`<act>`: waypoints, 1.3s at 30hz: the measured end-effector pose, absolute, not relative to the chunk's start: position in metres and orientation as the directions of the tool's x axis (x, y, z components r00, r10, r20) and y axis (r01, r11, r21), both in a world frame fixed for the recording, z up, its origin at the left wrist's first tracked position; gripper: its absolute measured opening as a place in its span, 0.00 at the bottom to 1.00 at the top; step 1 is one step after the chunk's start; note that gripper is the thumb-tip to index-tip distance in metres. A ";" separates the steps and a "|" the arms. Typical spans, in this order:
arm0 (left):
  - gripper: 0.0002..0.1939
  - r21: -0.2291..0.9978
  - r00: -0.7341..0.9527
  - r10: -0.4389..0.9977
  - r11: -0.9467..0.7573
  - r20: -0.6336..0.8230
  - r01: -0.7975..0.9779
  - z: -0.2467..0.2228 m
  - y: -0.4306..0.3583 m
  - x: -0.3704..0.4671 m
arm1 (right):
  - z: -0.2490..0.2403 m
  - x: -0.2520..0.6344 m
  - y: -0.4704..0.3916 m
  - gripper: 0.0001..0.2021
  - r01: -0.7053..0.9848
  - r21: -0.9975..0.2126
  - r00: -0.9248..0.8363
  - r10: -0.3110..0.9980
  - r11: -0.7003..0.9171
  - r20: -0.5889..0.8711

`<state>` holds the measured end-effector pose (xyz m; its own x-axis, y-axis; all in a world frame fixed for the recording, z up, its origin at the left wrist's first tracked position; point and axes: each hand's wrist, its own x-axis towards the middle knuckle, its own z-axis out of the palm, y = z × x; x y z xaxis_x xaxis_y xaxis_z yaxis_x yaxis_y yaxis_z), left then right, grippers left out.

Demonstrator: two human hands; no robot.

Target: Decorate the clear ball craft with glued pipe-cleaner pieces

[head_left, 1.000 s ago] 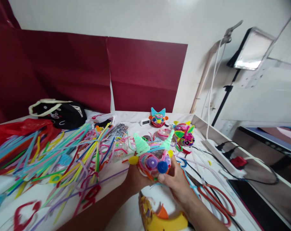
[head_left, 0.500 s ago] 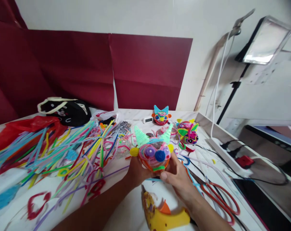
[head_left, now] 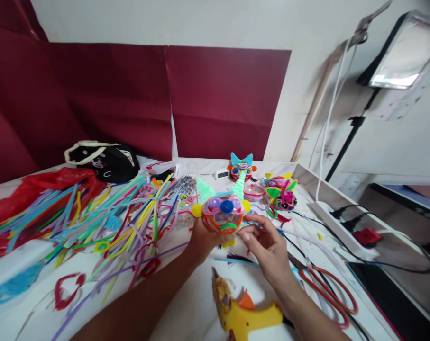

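Observation:
My left hand (head_left: 204, 240) holds a pipe-cleaner animal head (head_left: 222, 218) from its left side and underneath. The head has pale green pointed ears, purple eyes, a blue pom-pom nose, yellow round side pieces and an orange rim with green at the mouth. Beside its lower right edge is my right hand (head_left: 268, 246), fingers loosely bent and apart, with nothing visible in them. Whether its fingertips touch the head I cannot tell. Below both hands a yellow hot glue gun (head_left: 250, 319) lies on the table, an orange piece by its trigger.
Loose pipe cleaners (head_left: 125, 218) spread over the left side, partly on a red plastic bag (head_left: 54, 180). Two finished figures, one blue-eared (head_left: 241, 168) and one pink and green (head_left: 284, 196), stand behind. Orange-handled scissors (head_left: 330, 293), a power strip (head_left: 343, 232) and cables lie at right.
My right hand has come away from under the head and opened slightly. The head, in my left hand, has tilted back, showing more of its lower rim.

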<state>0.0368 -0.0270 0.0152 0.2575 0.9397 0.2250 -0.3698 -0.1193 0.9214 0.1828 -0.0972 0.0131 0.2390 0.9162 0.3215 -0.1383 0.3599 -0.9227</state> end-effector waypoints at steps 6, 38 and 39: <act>0.34 0.935 0.328 0.917 -0.112 0.227 -0.335 0.009 -0.028 0.039 | 0.010 0.181 -0.096 0.18 -0.101 -0.932 0.247 0.916 0.348 0.315; 0.26 0.935 0.403 0.885 -0.090 0.233 -0.344 0.022 -0.026 0.027 | 0.022 0.196 -0.106 0.03 0.521 -0.651 0.268 0.618 0.552 0.739; 0.26 0.936 0.400 0.887 -0.090 0.231 -0.340 0.023 -0.026 0.027 | 0.027 0.199 -0.107 0.06 0.573 -0.591 0.248 0.567 0.568 0.785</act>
<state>0.0272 -0.0263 0.0233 0.4004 0.8868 0.2309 -0.3398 -0.0904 0.9362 0.1985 -0.1068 0.0272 0.2479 0.5675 0.7852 0.5728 0.5678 -0.5912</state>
